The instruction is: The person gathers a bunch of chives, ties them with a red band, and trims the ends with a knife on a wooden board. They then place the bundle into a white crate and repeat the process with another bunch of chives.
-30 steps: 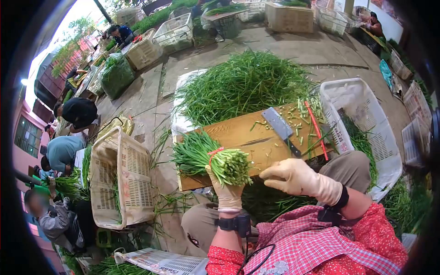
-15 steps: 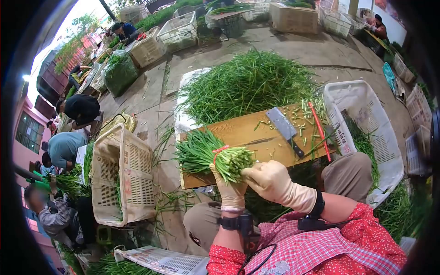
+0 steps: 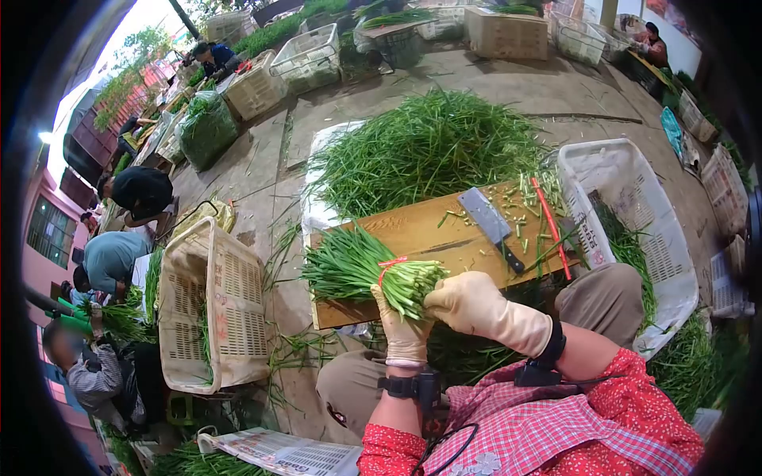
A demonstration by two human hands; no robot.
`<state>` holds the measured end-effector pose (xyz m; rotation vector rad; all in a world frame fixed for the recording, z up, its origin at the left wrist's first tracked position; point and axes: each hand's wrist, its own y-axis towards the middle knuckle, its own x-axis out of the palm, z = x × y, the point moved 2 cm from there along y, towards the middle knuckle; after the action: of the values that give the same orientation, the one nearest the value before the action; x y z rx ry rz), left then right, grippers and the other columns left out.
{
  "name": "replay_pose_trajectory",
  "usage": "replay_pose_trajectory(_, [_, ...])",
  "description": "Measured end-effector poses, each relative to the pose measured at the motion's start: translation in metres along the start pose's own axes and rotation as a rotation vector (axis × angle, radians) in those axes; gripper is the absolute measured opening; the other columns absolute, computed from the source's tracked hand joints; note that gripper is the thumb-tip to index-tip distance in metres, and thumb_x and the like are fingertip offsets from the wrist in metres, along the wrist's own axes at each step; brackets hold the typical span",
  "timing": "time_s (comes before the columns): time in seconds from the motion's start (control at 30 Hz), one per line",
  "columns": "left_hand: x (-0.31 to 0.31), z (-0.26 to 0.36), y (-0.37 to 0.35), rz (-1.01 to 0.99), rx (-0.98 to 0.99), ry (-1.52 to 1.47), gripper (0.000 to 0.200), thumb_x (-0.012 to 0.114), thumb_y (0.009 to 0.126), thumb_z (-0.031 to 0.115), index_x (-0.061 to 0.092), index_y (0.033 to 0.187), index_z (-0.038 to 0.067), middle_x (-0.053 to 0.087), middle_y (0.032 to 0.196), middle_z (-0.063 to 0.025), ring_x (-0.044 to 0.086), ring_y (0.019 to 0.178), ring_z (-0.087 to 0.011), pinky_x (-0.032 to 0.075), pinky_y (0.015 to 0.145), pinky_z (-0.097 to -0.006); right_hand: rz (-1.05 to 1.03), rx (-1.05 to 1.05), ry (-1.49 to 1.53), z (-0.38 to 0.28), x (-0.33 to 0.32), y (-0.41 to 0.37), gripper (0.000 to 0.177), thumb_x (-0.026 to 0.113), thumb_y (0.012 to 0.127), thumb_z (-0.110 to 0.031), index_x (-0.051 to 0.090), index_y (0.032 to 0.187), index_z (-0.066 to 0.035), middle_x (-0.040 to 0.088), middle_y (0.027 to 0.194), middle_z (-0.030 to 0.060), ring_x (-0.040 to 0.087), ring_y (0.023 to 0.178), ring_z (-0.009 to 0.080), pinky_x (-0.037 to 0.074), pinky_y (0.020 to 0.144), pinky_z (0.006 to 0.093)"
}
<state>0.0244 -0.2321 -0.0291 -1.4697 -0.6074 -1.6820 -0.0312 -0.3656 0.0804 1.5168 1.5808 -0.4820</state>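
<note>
We hold the bundle [image 3: 341,260] over the near edge of the board [image 3: 425,226], its slim, smooth leaves fanning loosely to the left and its pale, round stalk ends packed tight on the right. A thin red band [image 3: 392,262] cinches it about the middle.

Our left hand [image 3: 405,333], in a thin, creased cream glove, is cupped around the underside of the stalks, thumb up against them; its other fingers are mostly hidden. Our right hand [image 3: 475,306], gloved alike, has its fingers curled nearly closed, their tips touching the pale ends; we cannot tell whether they pinch a stalk.

The board is flat, brown, grained wood, strewn with short cut bits. On it lie the cleaver [image 3: 486,216], with a broad, dull grey rectangular blade and a dark handle, and a slender red rod [image 3: 548,214]. Beyond the board, a shaggy heap [image 3: 429,151] of green leaves sits on a white sheet [image 3: 319,163]. Lattice-walled plastic crates flank us: a stained, cream left crate [image 3: 236,305] and a whiter right crate [image 3: 586,218] with greens inside.
</note>
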Motion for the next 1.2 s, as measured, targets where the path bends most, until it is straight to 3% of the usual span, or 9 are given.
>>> replay_pose_trajectory(0.4, [0.003, 0.001, -0.003, -0.008, 0.026, 0.052, 0.078, 0.046, 0.094, 0.068, 0.046, 0.144, 0.009, 0.057, 0.136, -0.0157, 0.057, 0.120, -0.0356, 0.045, 0.105, -0.0517, 0.193, -0.263, -0.090, 0.006, 0.013, -0.014, 0.011, 0.067, 0.082, -0.020, 0.060, 0.083, -0.012, 0.058, 0.067, 0.0058, 0.062, 0.059, 0.0271, 0.048, 0.054, 0.0393])
replay_pose_trajectory(0.6, [0.004, -0.003, -0.007, 0.073, 0.019, 0.068, 0.075, 0.042, 0.096, 0.066, 0.048, 0.141, 0.006, 0.057, 0.134, -0.0162, 0.057, 0.121, -0.0344, 0.046, 0.104, -0.0531, 0.236, -0.095, 0.095, -0.010, -0.086, -0.019, 0.006, 0.071, 0.081, -0.009, 0.069, 0.086, -0.007, 0.067, 0.075, 0.0116, 0.067, 0.068, 0.0315, 0.053, 0.062, 0.0381])
replay_pose_trajectory(0.73, [0.003, -0.011, -0.002, 0.166, 0.008, -0.130, 0.063, 0.050, 0.097, 0.057, 0.053, 0.136, 0.008, 0.057, 0.136, -0.0132, 0.055, 0.123, -0.0326, 0.043, 0.108, -0.0533, 0.187, 0.282, 0.283, 0.016, -0.151, -0.007, 0.006, 0.064, 0.087, -0.004, 0.069, 0.090, -0.001, 0.063, 0.072, 0.0017, 0.055, 0.065, 0.0062, 0.045, 0.057, 0.0244])
replay_pose_trajectory(0.8, [-0.012, -0.017, 0.003, 0.265, 0.048, -0.147, 0.052, 0.057, 0.098, 0.047, 0.057, 0.133, 0.009, 0.058, 0.135, -0.0132, 0.055, 0.123, -0.0314, 0.043, 0.108, -0.0521, 0.263, 0.171, 0.168, 0.023, -0.173, 0.004, 0.007, 0.062, 0.089, -0.004, 0.068, 0.089, -0.001, 0.058, 0.069, -0.0024, 0.050, 0.063, 0.0037, 0.040, 0.055, 0.0208])
replay_pose_trajectory(0.9, [-0.024, -0.022, 0.003, 0.495, 0.034, 0.016, 0.058, 0.061, 0.095, 0.049, 0.054, 0.136, 0.008, 0.056, 0.136, -0.0122, 0.054, 0.124, -0.0299, 0.044, 0.107, -0.0482, 0.265, 0.329, 0.211, -0.007, -0.215, 0.019, 0.011, 0.059, 0.094, -0.008, 0.068, 0.091, -0.003, 0.056, 0.070, -0.0036, 0.047, 0.060, 0.0014, 0.036, 0.052, 0.0183])
replay_pose_trajectory(0.97, [-0.034, -0.027, 0.006, 0.435, 0.036, 0.017, 0.059, 0.062, 0.095, 0.049, 0.053, 0.137, 0.008, 0.056, 0.137, -0.0116, 0.054, 0.124, -0.0292, 0.045, 0.106, -0.0466, 0.438, 0.192, 0.363, 0.010, -0.244, 0.028, 0.014, 0.062, 0.095, -0.014, 0.068, 0.092, -0.003, 0.055, 0.070, -0.0045, 0.048, 0.062, 0.0013, 0.036, 0.052, 0.0191])
replay_pose_trajectory(1.03, [-0.038, -0.030, 0.005, 0.430, 0.022, 0.025, 0.059, 0.062, 0.095, 0.049, 0.054, 0.137, 0.009, 0.056, 0.137, -0.0111, 0.054, 0.124, -0.0287, 0.045, 0.105, -0.0451, 0.598, 0.182, 0.140, 0.035, -0.291, 0.044, 0.021, 0.064, 0.095, -0.020, 0.065, 0.104, -0.002, 0.062, 0.073, 0.0013, 0.057, 0.066, 0.0085, 0.045, 0.055, 0.0260])
replay_pose_trajectory(1.13, [-0.039, -0.034, 0.004, 0.487, -0.020, 0.019, 0.054, 0.064, 0.095, 0.046, 0.056, 0.134, 0.009, 0.058, 0.133, -0.0115, 0.056, 0.121, -0.0295, 0.046, 0.103, -0.0472, 0.735, 0.110, -0.724, 0.118, -0.312, 0.077, 0.038, 0.066, 0.093, -0.022, 0.058, 0.124, -0.002, 0.069, 0.088, 0.0105, 0.065, 0.073, 0.0219, 0.054, 0.068, 0.0332])
replay_pose_trajectory(1.2, [-0.055, -0.037, 0.010, 0.504, -0.036, -0.021, 0.050, 0.068, 0.093, 0.042, 0.058, 0.129, 0.008, 0.061, 0.128, -0.0127, 0.058, 0.117, -0.0321, 0.048, 0.101, -0.0539, 0.519, 0.203, -0.858, 0.139, -0.267, 0.078, 0.056, 0.067, 0.092, -0.024, 0.046, 0.139, -0.003, 0.066, 0.110, 0.0182, 0.066, 0.090, 0.0319, 0.054, 0.081, 0.0379])
